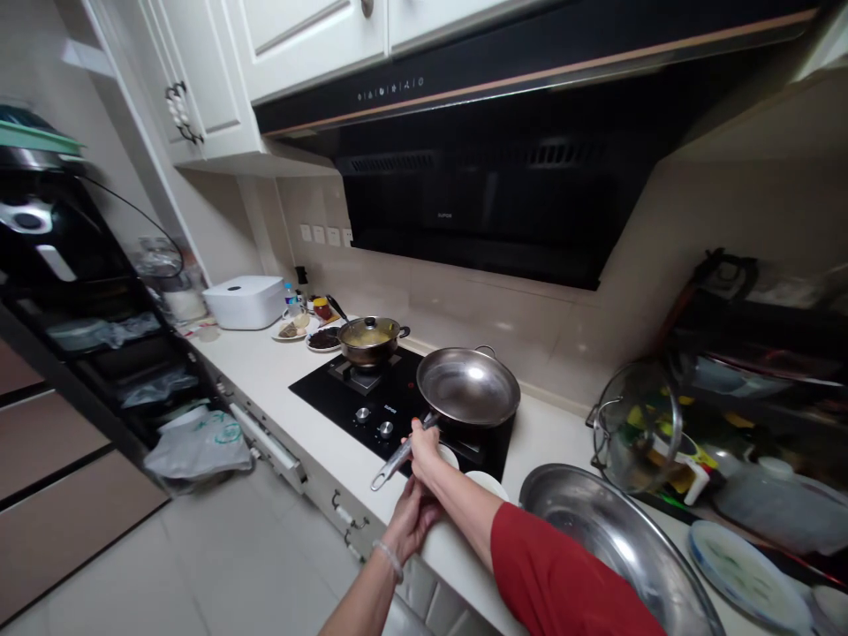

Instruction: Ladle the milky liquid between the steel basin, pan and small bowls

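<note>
A steel frying pan (469, 385) rests over the right burner, with its long metal handle pointing toward me. My right hand (425, 443) is closed around that handle, close to the pan's body. The inside of the pan looks bare and shiny. Below my right forearm, my left hand (417, 517) is curled with its fingers partly hidden, seemingly around a white bowl (450, 457). Only part of the bowl's rim shows beside my forearm. A white plate (487, 485) lies partly behind my right arm, at the front of the black gas hob (344, 408).
A lidded pot (369, 341) with yellowish contents stands on the left burner. Behind it are a plate of dark food (324, 339) and a white box (245, 302). A large steel basin (616, 539) sits at right, near a glass lid (639, 428). The range hood (477, 194) hangs above.
</note>
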The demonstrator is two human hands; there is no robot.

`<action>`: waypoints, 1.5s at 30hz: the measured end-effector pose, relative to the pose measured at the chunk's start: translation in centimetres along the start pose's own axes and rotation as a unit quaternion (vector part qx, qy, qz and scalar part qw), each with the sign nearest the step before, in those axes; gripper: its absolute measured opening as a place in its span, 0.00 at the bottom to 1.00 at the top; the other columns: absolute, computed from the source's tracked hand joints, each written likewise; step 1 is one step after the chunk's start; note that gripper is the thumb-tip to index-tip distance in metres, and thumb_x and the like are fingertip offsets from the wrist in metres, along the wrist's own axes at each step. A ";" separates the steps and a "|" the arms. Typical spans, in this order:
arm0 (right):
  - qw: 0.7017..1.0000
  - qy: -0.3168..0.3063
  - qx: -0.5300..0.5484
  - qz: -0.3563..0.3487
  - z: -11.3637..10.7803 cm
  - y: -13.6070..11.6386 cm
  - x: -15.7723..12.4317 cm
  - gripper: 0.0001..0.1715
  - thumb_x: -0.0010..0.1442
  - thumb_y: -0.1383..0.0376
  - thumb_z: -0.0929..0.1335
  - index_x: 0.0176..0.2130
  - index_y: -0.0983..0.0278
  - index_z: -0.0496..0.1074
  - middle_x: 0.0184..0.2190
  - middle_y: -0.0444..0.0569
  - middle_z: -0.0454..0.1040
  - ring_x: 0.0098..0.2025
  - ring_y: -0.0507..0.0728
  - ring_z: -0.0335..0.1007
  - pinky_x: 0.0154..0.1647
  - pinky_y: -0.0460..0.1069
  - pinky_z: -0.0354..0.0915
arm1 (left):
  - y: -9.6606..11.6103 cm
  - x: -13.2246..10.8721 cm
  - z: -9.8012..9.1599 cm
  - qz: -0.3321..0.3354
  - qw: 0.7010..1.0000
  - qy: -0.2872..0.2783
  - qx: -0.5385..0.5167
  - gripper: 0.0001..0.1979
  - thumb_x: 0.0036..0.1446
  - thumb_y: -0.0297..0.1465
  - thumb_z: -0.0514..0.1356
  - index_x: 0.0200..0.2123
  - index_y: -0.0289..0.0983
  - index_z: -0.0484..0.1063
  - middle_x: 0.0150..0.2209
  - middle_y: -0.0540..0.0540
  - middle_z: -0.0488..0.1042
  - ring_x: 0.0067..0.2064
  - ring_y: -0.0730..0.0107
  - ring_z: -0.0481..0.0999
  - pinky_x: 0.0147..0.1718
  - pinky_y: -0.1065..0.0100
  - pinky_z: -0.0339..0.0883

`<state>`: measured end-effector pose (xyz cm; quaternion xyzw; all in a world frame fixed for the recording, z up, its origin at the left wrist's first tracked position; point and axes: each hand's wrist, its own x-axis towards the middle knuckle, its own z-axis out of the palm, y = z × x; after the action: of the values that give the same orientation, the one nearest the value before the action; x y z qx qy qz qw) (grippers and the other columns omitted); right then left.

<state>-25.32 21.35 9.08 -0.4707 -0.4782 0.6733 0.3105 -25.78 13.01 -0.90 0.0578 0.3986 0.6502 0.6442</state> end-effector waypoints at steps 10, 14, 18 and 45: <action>0.986 -0.151 0.025 0.067 -2.6 -2.5 -2.4 0.18 0.58 0.54 0.67 0.33 0.68 0.65 0.19 0.47 0.70 0.20 0.50 0.68 0.22 0.44 0.64 | -0.3 2.0 0.4 -0.035 0.998 0.011 -0.042 0.15 0.60 0.32 0.57 0.49 0.37 0.62 0.40 0.42 0.75 0.36 0.62 0.79 0.36 0.61 0.76; 0.972 -0.229 0.031 0.033 -8.1 -1.5 -7.9 0.23 0.50 0.52 0.71 0.35 0.67 0.66 0.20 0.46 0.72 0.19 0.49 0.67 0.19 0.42 0.60 | -0.3 2.3 0.7 -0.048 0.998 0.023 -0.041 0.13 0.60 0.30 0.56 0.48 0.36 0.63 0.37 0.41 0.76 0.35 0.62 0.79 0.32 0.65 0.76; 0.969 -0.237 0.021 0.063 -14.8 -0.2 -12.7 0.31 0.47 0.50 0.73 0.43 0.67 0.65 0.24 0.47 0.74 0.21 0.50 0.69 0.20 0.43 0.60 | 0.0 2.2 0.7 -0.069 0.994 0.052 -0.066 0.22 0.59 0.31 0.58 0.55 0.32 0.59 0.40 0.36 0.75 0.40 0.52 0.79 0.35 0.57 0.77; 0.981 -0.108 0.132 0.089 -22.3 3.6 -21.9 0.28 0.47 0.51 0.73 0.42 0.65 0.69 0.26 0.48 0.74 0.23 0.49 0.68 0.21 0.43 0.56 | 12.0 -2.7 12.0 -0.027 0.994 0.004 0.109 0.23 0.57 0.33 0.59 0.54 0.30 0.63 0.37 0.38 0.76 0.33 0.61 0.79 0.31 0.60 0.77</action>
<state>3.55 8.88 10.84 -0.3907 -0.3721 0.8024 0.2551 -27.79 17.71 15.56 0.1142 0.4710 0.5855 0.6499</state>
